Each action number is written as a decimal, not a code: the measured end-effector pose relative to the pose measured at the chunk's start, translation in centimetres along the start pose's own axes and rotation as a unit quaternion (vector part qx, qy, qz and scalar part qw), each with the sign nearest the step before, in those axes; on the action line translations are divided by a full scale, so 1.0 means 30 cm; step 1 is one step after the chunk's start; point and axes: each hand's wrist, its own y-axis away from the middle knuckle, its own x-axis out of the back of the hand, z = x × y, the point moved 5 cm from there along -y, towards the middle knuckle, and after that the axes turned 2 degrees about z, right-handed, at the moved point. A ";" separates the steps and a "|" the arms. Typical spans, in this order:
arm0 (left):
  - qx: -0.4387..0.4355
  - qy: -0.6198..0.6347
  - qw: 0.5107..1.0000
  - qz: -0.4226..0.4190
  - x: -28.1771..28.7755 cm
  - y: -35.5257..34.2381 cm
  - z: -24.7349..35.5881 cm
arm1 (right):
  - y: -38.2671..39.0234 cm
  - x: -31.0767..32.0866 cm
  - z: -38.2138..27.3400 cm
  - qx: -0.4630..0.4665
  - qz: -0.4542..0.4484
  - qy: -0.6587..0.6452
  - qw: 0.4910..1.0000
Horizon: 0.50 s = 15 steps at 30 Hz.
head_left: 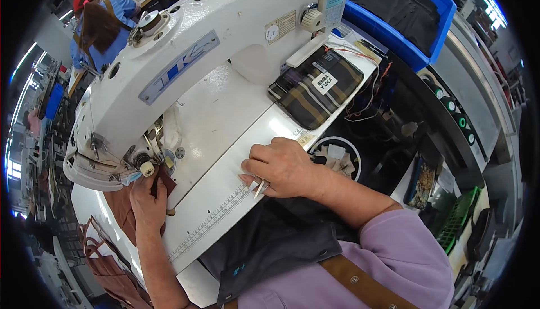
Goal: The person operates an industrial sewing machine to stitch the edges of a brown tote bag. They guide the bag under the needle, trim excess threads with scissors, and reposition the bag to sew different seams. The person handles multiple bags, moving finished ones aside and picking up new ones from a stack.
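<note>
The left hand lay flat, fingers together, pressing a piece of brown leather just under the needle end of the white sewing machine. Its fingertips reached up to the presser foot, and the leather spread out beneath and to the left of the palm. Below that hand, at the table's near edge, more brown leather pieces hung in a heap.

The right hand rested on the white machine bed, loosely curled, pinching small metal tweezers whose tips pointed down toward the printed ruler strip running along the bed's front edge. Whether the tweezers gripped anything could not be told; the tips were too small.

Beyond the right hand's knuckles lay a dark plaid fabric pouch bearing a small white rectangular label. Farther off, a blue plastic bin held black cloth. On the machine arm above both hands sat a long blue-grey nameplate, a small cream sticker and a pale control panel. To the right of the right wrist, a round dark bin held scraps, and green thread spools stood in a row well apart. A co-worker in blue sat far behind the machine.
</note>
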 end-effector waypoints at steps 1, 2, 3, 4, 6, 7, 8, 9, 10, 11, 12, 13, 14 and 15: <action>-0.014 0.000 1.000 0.013 0.000 0.001 -0.003 | 0.000 0.001 0.001 0.001 0.001 -0.002 1.000; -0.014 -0.002 1.000 0.012 -0.003 0.000 -0.005 | 0.001 0.000 0.002 0.002 0.001 -0.003 1.000; -0.014 -0.004 1.000 0.011 -0.005 -0.001 -0.006 | 0.003 -0.001 0.003 0.000 0.000 -0.006 1.000; -0.014 -0.006 1.000 0.011 -0.006 -0.001 -0.008 | 0.006 -0.005 0.005 -0.001 0.000 -0.008 1.000; -0.013 -0.012 1.000 0.013 -0.010 0.000 -0.019 | 0.008 -0.010 0.006 -0.002 -0.002 -0.013 1.000; -0.012 -0.015 1.000 0.014 -0.009 0.001 -0.024 | 0.008 -0.014 0.007 -0.001 -0.004 -0.016 1.000; -0.007 -0.016 1.000 0.008 -0.010 0.000 -0.027 | 0.009 -0.015 0.009 -0.002 -0.005 -0.018 1.000; -0.001 -0.018 1.000 0.001 -0.010 -0.001 -0.029 | 0.010 -0.016 0.011 0.001 -0.005 -0.020 1.000; 0.005 -0.019 1.000 -0.006 -0.011 -0.002 -0.030 | 0.011 -0.017 0.013 0.003 -0.005 -0.023 1.000; 0.005 -0.015 1.000 -0.003 -0.009 -0.002 -0.026 | 0.011 -0.014 0.014 0.005 -0.004 -0.025 1.000; 0.006 -0.011 1.000 0.001 -0.008 -0.003 -0.023 | 0.012 -0.009 0.017 0.008 -0.006 -0.032 0.999; 0.006 -0.006 1.000 0.005 -0.009 -0.004 -0.021 | 0.014 -0.001 0.023 0.011 -0.007 -0.039 0.999; 0.005 -0.014 1.000 0.011 -0.012 -0.003 -0.026 | 0.014 0.009 0.029 0.015 -0.010 -0.048 0.999; 0.007 -0.023 1.000 0.019 -0.016 0.004 -0.039 | 0.007 0.040 0.044 0.012 0.011 -0.028 0.999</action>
